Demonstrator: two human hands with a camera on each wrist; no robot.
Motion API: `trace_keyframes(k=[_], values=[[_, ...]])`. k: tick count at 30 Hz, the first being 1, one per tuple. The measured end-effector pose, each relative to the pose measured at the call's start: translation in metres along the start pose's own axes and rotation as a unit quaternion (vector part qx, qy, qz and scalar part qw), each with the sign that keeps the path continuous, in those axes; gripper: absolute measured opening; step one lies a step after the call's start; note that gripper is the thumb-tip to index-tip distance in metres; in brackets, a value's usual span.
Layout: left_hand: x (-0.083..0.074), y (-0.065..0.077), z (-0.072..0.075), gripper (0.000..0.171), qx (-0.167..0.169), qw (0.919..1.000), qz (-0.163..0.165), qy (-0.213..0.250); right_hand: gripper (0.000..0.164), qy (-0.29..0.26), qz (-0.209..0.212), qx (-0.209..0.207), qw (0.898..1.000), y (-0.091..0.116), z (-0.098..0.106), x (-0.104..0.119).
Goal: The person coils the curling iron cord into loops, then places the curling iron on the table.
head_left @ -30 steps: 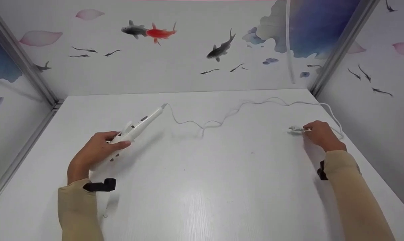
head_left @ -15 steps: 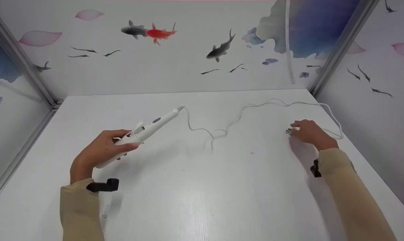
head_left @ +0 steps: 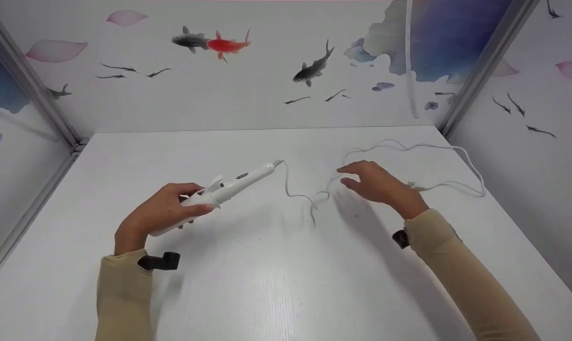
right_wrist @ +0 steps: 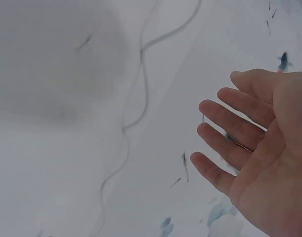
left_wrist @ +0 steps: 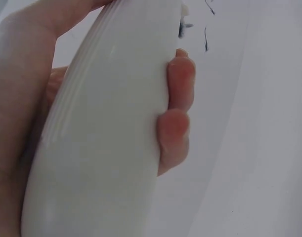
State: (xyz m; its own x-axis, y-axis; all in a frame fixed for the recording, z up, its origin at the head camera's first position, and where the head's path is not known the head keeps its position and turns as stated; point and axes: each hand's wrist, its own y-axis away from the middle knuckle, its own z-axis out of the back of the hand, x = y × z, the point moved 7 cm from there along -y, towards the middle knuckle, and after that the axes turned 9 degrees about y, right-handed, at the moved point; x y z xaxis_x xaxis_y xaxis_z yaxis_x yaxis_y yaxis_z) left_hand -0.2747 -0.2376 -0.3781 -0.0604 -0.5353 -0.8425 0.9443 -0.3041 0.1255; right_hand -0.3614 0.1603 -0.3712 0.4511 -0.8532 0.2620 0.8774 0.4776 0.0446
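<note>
My left hand (head_left: 165, 208) grips a white curling iron (head_left: 243, 181) around its thick end, holding it over the table, tilted up to the right. A small lever sticks up near its middle, and an oval button shows near its corded end. In the left wrist view, curled fingertips (left_wrist: 180, 81) wrap the smooth white body. From the iron's far tip a thin white cord (head_left: 475, 166) runs right. My right hand (head_left: 380, 182) is empty with fingers spread, close over the cord's middle. The plug (head_left: 416, 186) lies by the right wrist, partly hidden behind it.
The white table (head_left: 267, 284) meets a back wall (head_left: 267, 104) printed with fish and petals. Side walls with metal corner posts stand left and right. The cord loops near the table's right edge. Black wrist cameras (head_left: 165, 261) sit on both sleeves.
My right hand has let go of the plug and moved left to the cord's middle. My left hand has shifted right with the curling iron, which now lies at a flatter slant.
</note>
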Motion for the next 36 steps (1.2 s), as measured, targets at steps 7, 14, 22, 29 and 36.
trace_keyframes(k=[7, 14, 22, 29, 36], values=[[-0.013, 0.000, -0.005, 0.049, -0.008, 0.9997, -0.022, -0.003, 0.036, -0.032, 0.058, -0.011, 0.998, -0.002, -0.011, 0.051], [-0.026, -0.001, -0.014, 0.048, 0.007, 0.9986, -0.043, -0.029, 0.034, -0.105, 0.114, 0.009, 0.988, 0.015, -0.018, 0.087], [-0.027, -0.005, -0.020, 0.046, 0.006, 0.9988, -0.035, -0.034, 0.026, -0.167, 0.124, -0.034, 0.978, 0.018, -0.018, 0.104], [-0.040, -0.013, -0.034, 0.048, -0.006, 0.9960, -0.061, -0.065, 0.021, -0.287, 0.114, -0.009, 0.951, 0.008, -0.032, 0.105], [-0.047, -0.017, -0.036, 0.043, -0.034, 0.9939, -0.047, -0.094, 0.034, -0.435, 0.098, 0.066, 0.893, 0.002, -0.045, 0.102]])
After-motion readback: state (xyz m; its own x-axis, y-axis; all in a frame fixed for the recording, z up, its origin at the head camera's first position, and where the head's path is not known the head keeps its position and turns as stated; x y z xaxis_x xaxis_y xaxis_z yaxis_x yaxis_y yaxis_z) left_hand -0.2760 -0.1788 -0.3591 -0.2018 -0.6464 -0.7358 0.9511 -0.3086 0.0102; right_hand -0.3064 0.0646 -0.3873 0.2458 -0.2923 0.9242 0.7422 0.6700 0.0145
